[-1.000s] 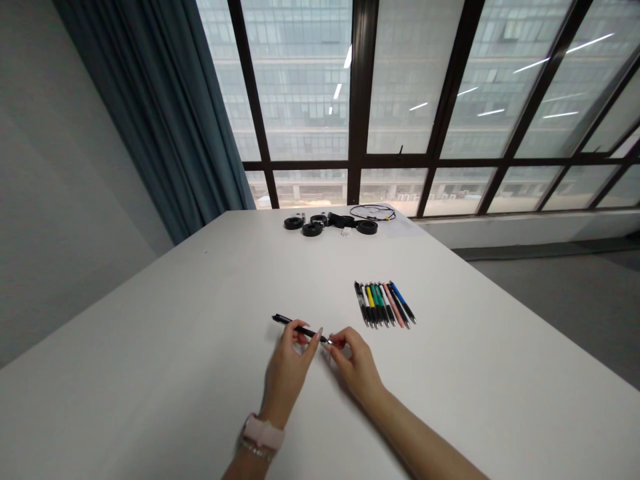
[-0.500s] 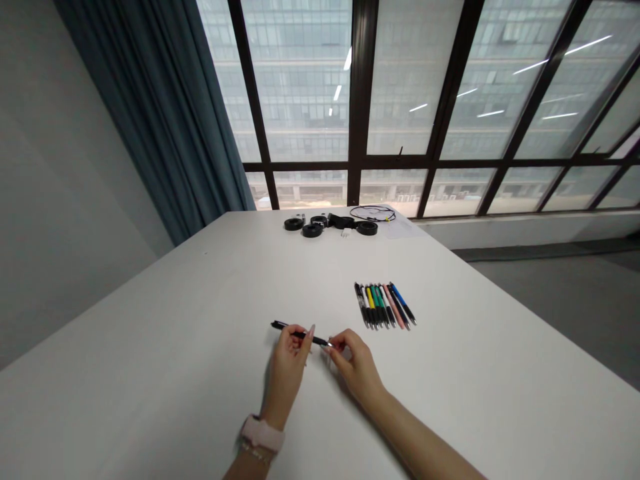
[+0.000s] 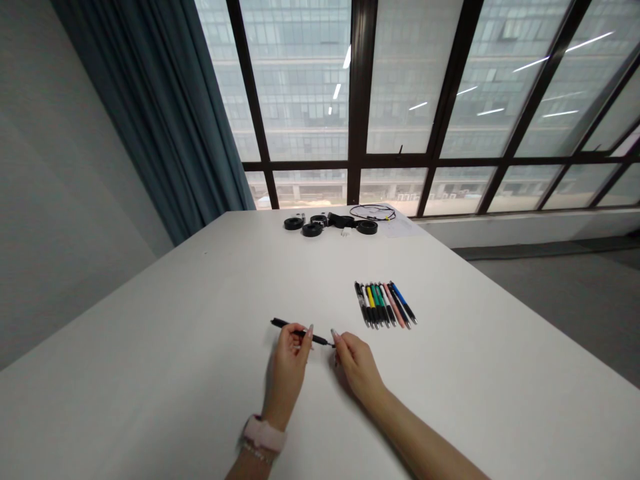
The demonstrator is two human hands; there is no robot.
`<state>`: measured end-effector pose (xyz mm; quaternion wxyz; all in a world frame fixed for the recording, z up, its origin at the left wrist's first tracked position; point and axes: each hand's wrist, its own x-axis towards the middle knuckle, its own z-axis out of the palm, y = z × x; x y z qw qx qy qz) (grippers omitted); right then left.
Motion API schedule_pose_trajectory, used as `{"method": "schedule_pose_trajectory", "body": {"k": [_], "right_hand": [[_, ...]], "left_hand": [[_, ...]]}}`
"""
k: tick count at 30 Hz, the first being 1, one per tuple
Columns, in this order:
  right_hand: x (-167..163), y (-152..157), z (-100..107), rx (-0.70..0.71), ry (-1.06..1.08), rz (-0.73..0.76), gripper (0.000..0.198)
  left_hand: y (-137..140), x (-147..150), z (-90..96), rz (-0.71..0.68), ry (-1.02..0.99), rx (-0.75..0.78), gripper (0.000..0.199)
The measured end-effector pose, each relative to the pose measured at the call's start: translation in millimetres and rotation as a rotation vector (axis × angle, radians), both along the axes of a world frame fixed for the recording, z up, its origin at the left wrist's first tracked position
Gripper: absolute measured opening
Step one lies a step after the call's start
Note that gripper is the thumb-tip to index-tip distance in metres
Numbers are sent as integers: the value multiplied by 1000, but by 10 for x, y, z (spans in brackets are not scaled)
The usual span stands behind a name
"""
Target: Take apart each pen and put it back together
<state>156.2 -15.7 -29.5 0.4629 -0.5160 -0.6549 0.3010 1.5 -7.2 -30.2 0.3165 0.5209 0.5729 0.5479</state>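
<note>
Black pen (image 3: 319, 339) pinched in my left hand (image 3: 291, 357) now bares a thin point (image 3: 331, 345) beside my curled right hand (image 3: 357, 363), whose contents and closure I can't tell, so unscrewing seems done.

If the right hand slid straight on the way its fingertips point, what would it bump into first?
Most likely the black pen, held in the left hand: its narrow tip ends right at the fingers of the right hand. Whether they already touch is hard to tell.
</note>
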Motion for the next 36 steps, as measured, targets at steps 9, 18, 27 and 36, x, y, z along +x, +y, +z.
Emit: {"method": "schedule_pose_trajectory", "body": {"k": [9,18,27,36], "right_hand": [[8,5,-1,-36,49,-32,54],[5,2,7,-62,42,-27,52],[-8,9,-12,-67,12,16,46],[2,21,-19,-40,72,40,25]], "left_hand": [[23,12,0,35,-57,4,43],[20,26,18,46,-60,16,43],[-11,55,20,-2,-60,-5,41],[1,39,0,9,-49,14,40]]}}
